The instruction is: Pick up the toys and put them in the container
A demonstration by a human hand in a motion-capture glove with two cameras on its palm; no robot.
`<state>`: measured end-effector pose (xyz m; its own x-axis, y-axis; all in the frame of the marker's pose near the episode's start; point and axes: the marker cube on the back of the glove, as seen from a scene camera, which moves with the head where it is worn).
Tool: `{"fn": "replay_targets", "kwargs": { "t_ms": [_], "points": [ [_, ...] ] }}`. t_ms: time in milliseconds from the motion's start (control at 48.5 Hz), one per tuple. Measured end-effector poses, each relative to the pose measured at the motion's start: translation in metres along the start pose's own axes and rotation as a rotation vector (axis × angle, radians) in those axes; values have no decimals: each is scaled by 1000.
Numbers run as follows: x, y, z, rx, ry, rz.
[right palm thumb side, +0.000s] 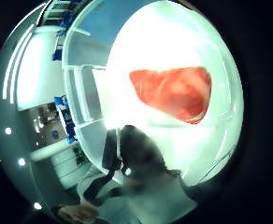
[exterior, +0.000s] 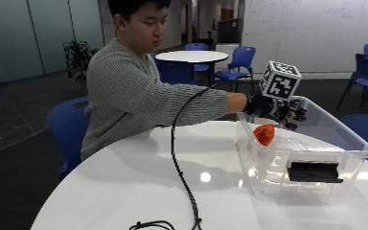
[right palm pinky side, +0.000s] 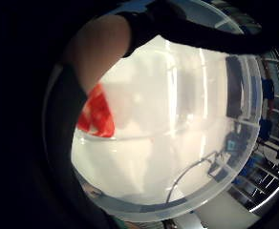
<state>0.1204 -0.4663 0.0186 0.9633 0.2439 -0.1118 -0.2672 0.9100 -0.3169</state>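
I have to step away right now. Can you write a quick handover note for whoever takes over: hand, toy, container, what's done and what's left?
Right hand: over the clear plastic container, above its open top. Whether its fingers hold anything cannot be told from these views.
Orange toy: at the container's near wall, just below the hand; held or already released is unclear. Both palm views show it against the container's clear plastic.
Done: one toy brought to the container.
Left: confirm the orange toy is released inside. No other toys show on the white table.
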Motion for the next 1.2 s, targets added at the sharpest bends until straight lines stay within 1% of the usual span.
{"fn": "replay_targets", "kwargs": {
  "t_ms": [41,144,247,330,433,515,577,660,721,825,969,1072,1196],
  "points": [
    [-16,-2,6,-13,-3,-4],
    [-29,7,3,8,3,-43],
    [-32,34,-6,50,-6,-91],
    [-26,80,-14,112,-26,-155],
    [-7,164,-21,191,-75,-218],
    [15,232,-21,251,-84,-223],
    [27,272,-16,282,-62,-220],
    [39,310,-8,323,12,-184],
    [48,326,-4,350,57,-136],
    [51,350,3,364,60,-148],
    [37,396,40,380,50,-266],
    [21,441,98,387,86,-283],
    [11,476,145,346,11,-254]
  ]
}}
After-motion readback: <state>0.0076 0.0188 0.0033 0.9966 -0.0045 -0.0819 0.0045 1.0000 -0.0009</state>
